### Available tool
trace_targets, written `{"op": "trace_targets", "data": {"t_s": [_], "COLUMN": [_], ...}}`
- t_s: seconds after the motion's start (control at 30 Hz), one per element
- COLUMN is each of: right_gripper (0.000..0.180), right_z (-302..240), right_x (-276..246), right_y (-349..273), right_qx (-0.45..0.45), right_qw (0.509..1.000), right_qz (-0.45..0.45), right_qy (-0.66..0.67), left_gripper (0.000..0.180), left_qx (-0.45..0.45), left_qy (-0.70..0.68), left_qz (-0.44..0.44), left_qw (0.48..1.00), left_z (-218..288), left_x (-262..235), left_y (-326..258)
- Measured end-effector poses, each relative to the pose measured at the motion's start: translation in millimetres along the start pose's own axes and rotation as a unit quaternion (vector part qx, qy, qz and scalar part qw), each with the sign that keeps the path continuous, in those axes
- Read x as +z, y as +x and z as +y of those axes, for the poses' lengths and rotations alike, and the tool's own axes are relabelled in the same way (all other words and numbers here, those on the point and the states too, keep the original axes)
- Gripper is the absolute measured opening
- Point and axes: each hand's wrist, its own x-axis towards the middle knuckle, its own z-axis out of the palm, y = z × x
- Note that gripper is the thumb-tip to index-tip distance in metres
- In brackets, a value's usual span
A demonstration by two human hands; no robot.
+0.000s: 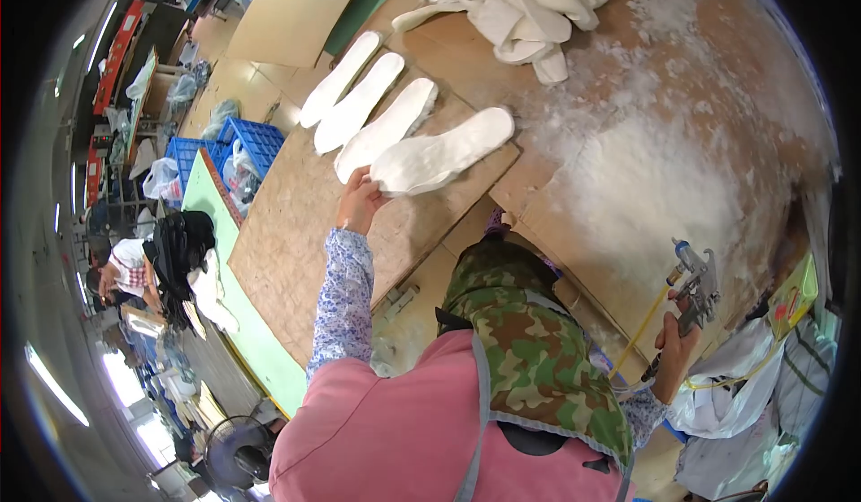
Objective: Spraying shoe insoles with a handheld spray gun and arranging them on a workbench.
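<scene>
My left hand (pixel 360 200) pinches one end of a white insole (pixel 444 152), which is held over the board's right edge. Three more white insoles (pixel 359 103) lie side by side on the brown board (pixel 296 197), just beyond that hand. At the right, my right hand (pixel 679 339) is wrapped round the handle of a metal spray gun (pixel 696 282) with a blue fitting, a yellow hose (pixel 641 330) running from it. Its nozzle end is over the brown work surface coated with white residue (pixel 646 188).
A heap of white insoles (pixel 520 17) lies at the far side. Blue crates (pixel 251 146) with plastic bags stand at the left, beside a pale green board (pixel 256 323). White sacks (pixel 731 403) hang at the lower right. Another person (pixel 130 273) is at far left, near a fan (pixel 240 453).
</scene>
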Motion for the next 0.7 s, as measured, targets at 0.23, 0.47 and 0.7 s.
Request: {"op": "trace_targets", "data": {"t_s": [0.23, 0.47, 0.7], "right_gripper": [0.039, 0.034, 0.034], "right_z": [-22, -45, -36], "right_x": [41, 70, 74], "right_y": [16, 24, 27], "right_qx": [0.033, 0.029, 0.036], "right_qw": [0.998, 0.997, 0.999], "right_qz": [-0.04, -0.043, -0.005], "right_qy": [-0.039, -0.061, -0.032], "left_gripper": [0.028, 0.026, 0.029], "left_qx": [-0.077, 0.225, 0.319], "left_qy": [0.085, 0.465, 0.36], "left_qz": [0.15, 0.271, 0.044], "left_qw": [0.982, 0.812, 0.876], "left_z": [-46, -47, 44], "left_x": [-75, -50, 85], "left_y": [-8, 3, 80]}}
